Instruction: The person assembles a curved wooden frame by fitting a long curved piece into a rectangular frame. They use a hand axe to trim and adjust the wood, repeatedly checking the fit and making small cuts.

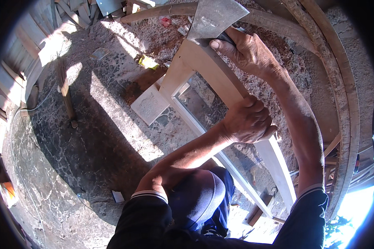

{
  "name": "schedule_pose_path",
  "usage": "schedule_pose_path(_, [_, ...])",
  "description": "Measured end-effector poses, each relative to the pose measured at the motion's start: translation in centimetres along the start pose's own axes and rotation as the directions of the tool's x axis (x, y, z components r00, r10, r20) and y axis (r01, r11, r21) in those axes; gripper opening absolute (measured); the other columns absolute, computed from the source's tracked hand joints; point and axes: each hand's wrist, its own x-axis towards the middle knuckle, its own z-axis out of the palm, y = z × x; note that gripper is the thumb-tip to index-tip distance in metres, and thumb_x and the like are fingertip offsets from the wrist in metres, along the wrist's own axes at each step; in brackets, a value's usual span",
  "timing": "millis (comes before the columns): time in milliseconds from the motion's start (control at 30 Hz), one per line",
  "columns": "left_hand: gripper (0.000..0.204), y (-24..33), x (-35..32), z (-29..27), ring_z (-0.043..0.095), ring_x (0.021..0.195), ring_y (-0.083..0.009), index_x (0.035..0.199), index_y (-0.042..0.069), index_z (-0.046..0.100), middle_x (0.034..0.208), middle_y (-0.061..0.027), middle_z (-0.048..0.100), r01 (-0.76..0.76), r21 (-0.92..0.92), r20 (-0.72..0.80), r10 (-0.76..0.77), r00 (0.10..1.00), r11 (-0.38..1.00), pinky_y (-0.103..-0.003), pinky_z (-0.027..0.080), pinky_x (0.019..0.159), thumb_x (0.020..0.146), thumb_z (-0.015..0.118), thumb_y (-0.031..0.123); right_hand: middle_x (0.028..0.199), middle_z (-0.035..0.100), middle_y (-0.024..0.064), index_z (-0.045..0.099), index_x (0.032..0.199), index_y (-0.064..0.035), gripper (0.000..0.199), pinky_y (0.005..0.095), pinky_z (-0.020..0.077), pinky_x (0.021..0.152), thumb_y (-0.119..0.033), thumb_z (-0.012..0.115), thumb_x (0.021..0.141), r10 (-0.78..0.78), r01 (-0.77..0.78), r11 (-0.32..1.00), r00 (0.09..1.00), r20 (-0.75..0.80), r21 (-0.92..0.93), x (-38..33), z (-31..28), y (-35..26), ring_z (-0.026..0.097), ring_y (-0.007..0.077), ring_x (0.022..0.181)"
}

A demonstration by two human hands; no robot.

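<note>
In my right hand [251, 54] is the dark handle of a hatchet with a broad grey metal blade [214, 20]. The fingers close round the handle near the blade, and the thumb points along it. That blade lies over the far corner of a pale wooden frame [218, 76], and I cannot tell whether it touches the wood. Nearer to me, my left hand [251, 120] wraps round the frame's thick right-hand rail. A thinner rail [222, 153] runs toward my knee on the left. The frame's near end is partly hidden by my arms and leg.
Under the frame's left corner lies a pale square board [150, 103]. Wood shavings [286, 70] cover the ground by my right arm. Long curved poles [340, 91] arch along the right. A bundled-stick broom [65, 91] and a yellow wrapper [148, 62] lie to the left.
</note>
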Motion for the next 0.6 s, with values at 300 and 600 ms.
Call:
schedule_pose_path(300, [0.038,0.2,-0.3,-0.4,0.058,0.083,-0.0163,0.065,0.014,0.067,0.071,0.0028,0.063,0.010,0.017,0.072,-0.011,0.997,1.000,-0.037,0.042,0.089,0.091,0.066,0.042,0.095,0.073,0.0162,0.062,0.124,-0.0071,0.063,0.0393,0.0585,0.077,-0.065,0.059,0.099,0.092,-0.105,0.989,0.988,0.126,0.099,1.2,0.5,1.3,0.073,0.0253,0.090])
schedule_pose_path(600, [0.033,0.4,-0.7,-1.0,0.058,0.090,-0.0233,0.074,0.010,0.068,0.078,-0.0035,0.063,-0.020,0.009,-0.075,0.021,0.997,1.000,-0.042,0.045,0.089,0.086,0.062,0.040,0.105,0.074,0.0193,0.049,0.149,-0.0104,0.067,0.0407,0.0589,0.076,-0.023,0.076,0.090,-0.047,0.019,0.998,0.814,0.579,0.054,10.3,10.7,6.3,0.074,0.0286,0.090])
